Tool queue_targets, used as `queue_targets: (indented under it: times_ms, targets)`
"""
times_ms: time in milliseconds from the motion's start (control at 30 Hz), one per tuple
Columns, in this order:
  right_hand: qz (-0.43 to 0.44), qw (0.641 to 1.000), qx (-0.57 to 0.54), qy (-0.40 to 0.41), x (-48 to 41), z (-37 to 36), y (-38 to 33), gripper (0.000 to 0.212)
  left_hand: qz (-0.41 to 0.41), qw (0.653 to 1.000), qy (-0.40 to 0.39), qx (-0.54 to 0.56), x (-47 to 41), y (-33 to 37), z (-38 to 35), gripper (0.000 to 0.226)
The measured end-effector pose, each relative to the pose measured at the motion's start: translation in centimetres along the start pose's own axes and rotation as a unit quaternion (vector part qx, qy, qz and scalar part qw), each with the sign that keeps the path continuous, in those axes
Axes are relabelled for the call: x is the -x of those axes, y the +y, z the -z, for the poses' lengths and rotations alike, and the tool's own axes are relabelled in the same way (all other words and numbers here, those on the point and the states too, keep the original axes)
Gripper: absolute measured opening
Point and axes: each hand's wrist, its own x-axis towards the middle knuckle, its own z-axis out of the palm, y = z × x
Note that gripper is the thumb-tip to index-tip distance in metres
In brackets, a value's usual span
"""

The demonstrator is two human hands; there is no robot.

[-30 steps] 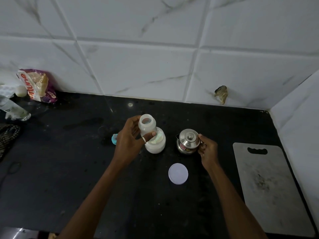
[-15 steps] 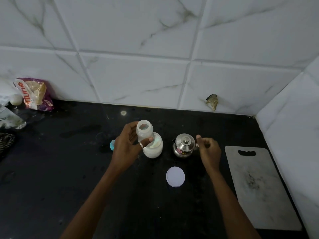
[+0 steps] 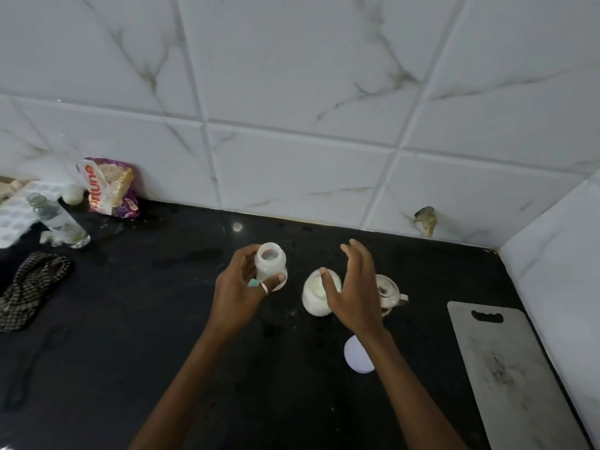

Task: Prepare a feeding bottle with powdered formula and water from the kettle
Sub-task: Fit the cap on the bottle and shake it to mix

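Holding a small cloudy plastic feeding bottle (image 3: 270,266) in the left hand (image 3: 240,290), the person had the fingers and thumb curled round it, with its open mouth facing up. It was just left of a round white jar of powder (image 3: 313,298) that stood open on the black stone counter (image 3: 130,319). The right hand (image 3: 354,287) was over the jar, fingers straight and spread, holding nothing. A small shiny metal kettle (image 3: 389,292) sat partly hidden behind that hand. A flat round white lid (image 3: 355,357) lay nearer, beside a grey cutting board (image 3: 506,368)
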Motion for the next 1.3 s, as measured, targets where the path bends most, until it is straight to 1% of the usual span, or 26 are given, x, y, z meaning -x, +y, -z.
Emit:
queue_targets:
  times_ms: [100, 233, 300, 367, 467, 600, 733, 867, 933, 1000, 1100, 1200, 1300]
  targets:
    - [0.040, 0.997, 0.047, -0.042, 0.4, -3.1, -2.8, 0.065, 0.010, 1.000, 0.015, -0.011, -0.4, -1.3, 3.1, 0.059]
    - [0.074, 0.983, 0.098, -0.138, 1.2, -7.7, -5.6, 0.071, 0.025, 0.999, 0.033, -0.033, -0.9, -3.4, 6.9, 0.063]
    - [0.062, 0.974, 0.097, -0.193, 1.3, -10.1, -6.6, 0.072, 0.037, 0.997, 0.037, -0.048, -1.2, -4.6, 8.4, 0.063]
    - [0.031, 0.964, 0.080, -0.252, 1.4, -12.1, -7.4, 0.073, 0.049, 0.997, 0.039, -0.054, -1.5, -5.7, 9.6, 0.061]
    - [0.007, 0.944, 0.078, -0.320, 1.1, -14.5, -7.9, 0.075, 0.060, 0.996, 0.038, -0.053, -1.9, -7.0, 10.8, 0.059]
    - [0.008, 0.922, 0.115, -0.369, 1.1, -17.1, -7.5, 0.072, 0.065, 0.996, 0.034, -0.055, -2.7, -8.5, 11.7, 0.061]
    - [-0.007, 0.905, 0.134, -0.403, 1.1, -18.2, -7.1, 0.069, 0.069, 0.996, 0.029, -0.049, -3.4, -9.3, 12.1, 0.061]
    - [-0.028, 0.904, 0.117, -0.409, 0.9, -18.3, -7.1, 0.071, 0.066, 0.997, 0.018, -0.047, -3.9, -9.7, 12.4, 0.061]
    - [-0.039, 0.908, 0.110, -0.401, 0.6, -18.3, -7.2, 0.068, 0.066, 0.997, 0.012, -0.048, -4.1, -9.7, 12.5, 0.062]
    - [-0.066, 0.920, 0.093, -0.376, 0.4, -17.9, -7.4, 0.061, 0.066, 0.997, 0.005, -0.048, -4.2, -9.7, 12.4, 0.061]
    - [-0.116, 0.941, 0.000, -0.317, -0.5, -16.3, -7.8, 0.055, 0.059, 0.997, -0.004, -0.042, -4.2, -9.2, 12.0, 0.061]
    - [-0.173, 0.947, -0.074, -0.260, -2.0, -13.8, -8.9, 0.058, 0.050, 0.998, -0.015, -0.033, -4.1, -8.3, 11.2, 0.059]
    - [-0.203, 0.946, -0.117, -0.223, -4.1, -10.2, -10.2, 0.058, 0.046, 0.999, -0.020, -0.020, -3.8, -7.3, 10.0, 0.058]
